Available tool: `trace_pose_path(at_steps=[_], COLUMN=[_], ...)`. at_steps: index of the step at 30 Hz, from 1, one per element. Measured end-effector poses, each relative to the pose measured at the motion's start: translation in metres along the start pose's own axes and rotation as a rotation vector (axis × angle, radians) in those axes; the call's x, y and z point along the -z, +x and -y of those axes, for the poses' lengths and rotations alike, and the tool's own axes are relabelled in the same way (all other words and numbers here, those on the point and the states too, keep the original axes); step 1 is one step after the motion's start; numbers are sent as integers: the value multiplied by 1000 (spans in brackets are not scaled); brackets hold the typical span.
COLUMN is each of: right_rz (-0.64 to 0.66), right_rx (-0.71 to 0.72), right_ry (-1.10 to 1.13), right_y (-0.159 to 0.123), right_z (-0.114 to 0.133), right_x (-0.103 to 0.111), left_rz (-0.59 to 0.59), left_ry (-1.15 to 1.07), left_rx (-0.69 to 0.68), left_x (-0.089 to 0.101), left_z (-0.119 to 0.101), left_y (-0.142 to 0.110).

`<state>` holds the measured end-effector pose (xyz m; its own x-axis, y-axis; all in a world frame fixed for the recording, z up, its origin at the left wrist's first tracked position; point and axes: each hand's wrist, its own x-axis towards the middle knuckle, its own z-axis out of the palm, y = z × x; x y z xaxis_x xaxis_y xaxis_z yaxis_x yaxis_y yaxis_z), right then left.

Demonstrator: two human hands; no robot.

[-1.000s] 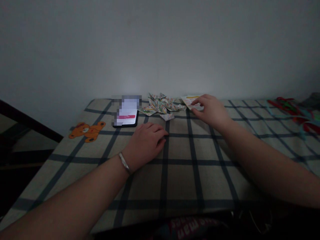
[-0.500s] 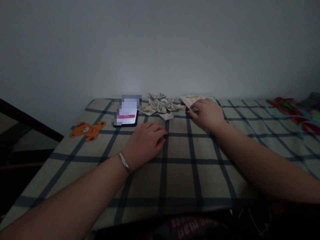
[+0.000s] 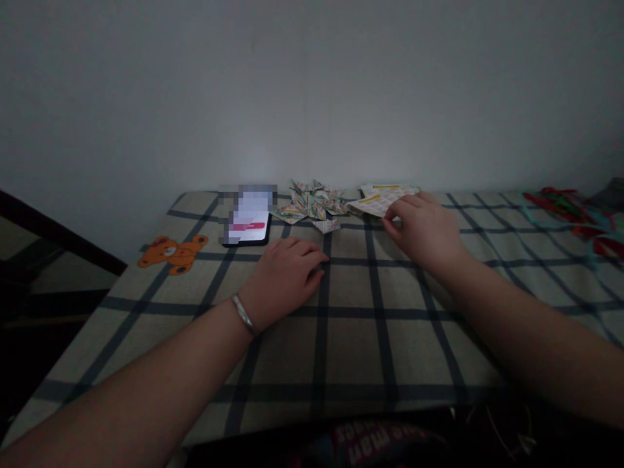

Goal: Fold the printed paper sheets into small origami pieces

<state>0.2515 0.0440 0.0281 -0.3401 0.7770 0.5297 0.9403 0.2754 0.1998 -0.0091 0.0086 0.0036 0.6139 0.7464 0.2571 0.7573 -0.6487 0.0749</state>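
My right hand (image 3: 423, 229) reaches to the far side of the checked cloth and pinches the near edge of a printed paper sheet (image 3: 377, 203), which lifts off a small stack of such sheets (image 3: 390, 190) by the wall. My left hand (image 3: 285, 276), a bracelet on its wrist, rests palm down on the cloth with fingers loosely curled and nothing in it. A heap of small folded paper pieces (image 3: 314, 205) lies between the sheets and a lit phone (image 3: 247, 224).
A checked cloth (image 3: 341, 325) covers the table, with an orange bear patch (image 3: 173, 252) at the left. Red and green items (image 3: 578, 218) lie at the far right. A plain wall stands right behind the table. Dark furniture sits to the left.
My right hand has shifted slightly right and drawn one sheet up and toward me from the stack. My left hand has stayed still.
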Motion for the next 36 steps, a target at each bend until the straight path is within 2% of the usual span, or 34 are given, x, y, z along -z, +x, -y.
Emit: trace_pose_path(at_steps=[5, 9, 15, 21, 25, 31, 36], right_rz=[127, 215, 236, 279, 330, 353, 437], right_rx=[-50, -70, 122, 172, 157, 214, 135], right_ry=[153, 334, 534, 642, 702, 821, 986], right_y=[-21, -31, -32, -34, -36, -36, -37], right_z=[10, 16, 21, 30, 32, 32, 29], right_x=[10, 8, 4, 6, 3, 3, -1], left_rz=[-5, -32, -98, -146, -122, -88, -5], left_ry=[1, -36, -46, -44, -65, -80, -67], left_rx=[-2, 19, 15, 22, -58, -115, -218], left_x=[0, 1, -1, -1, -3, -4, 1], left_z=[1, 5, 7, 7, 9, 13, 13], left_y=[1, 2, 4, 3, 2, 3, 2])
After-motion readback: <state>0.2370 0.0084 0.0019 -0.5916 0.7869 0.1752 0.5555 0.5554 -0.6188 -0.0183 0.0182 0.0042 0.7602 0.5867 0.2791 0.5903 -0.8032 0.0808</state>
